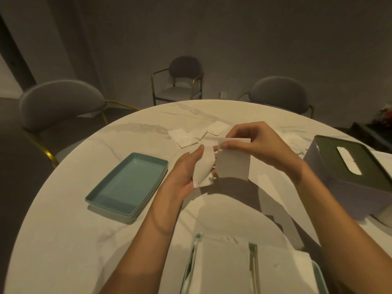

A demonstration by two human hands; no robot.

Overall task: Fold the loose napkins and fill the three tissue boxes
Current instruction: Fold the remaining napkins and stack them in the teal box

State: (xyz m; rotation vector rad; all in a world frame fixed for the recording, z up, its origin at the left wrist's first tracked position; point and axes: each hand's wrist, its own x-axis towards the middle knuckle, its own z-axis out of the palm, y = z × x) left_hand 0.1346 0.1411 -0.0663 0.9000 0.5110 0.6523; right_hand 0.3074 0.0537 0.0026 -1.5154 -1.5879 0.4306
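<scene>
- The right hand pinches the top edge of a white napkin between thumb and fingers; the sheet hangs down from that grip as a flat rectangle with its top edge folded over.
- The left hand is palm-up just beside it, fingers curled round the same napkin's crumpled lower-left part — both hands are raised above the table, close together, each gripping paper.
- Whether the 2 hands hold 1 sheet or 2 separate sheets cannot be told.
- Beyond the hands, a few folded napkins lie flat on the round white marble table, overlapping one another.
- More loose white paper lies on the table behind the right hand, near the tissue box.
- At the right edge stands a tissue box with pale sides and a dark lid; a white tissue shows in its oval slot.
- A teal rectangular tray sits on the table to the left of the left forearm, well apart from the tissue box.
- At the bottom, nearest the person, a stack of white napkins lies in a second teal tray — only that tray's rim shows.
- 3 grey chairs with gold frames stand round the far side: chair on the left, chair in the middle, chair on the right.
</scene>
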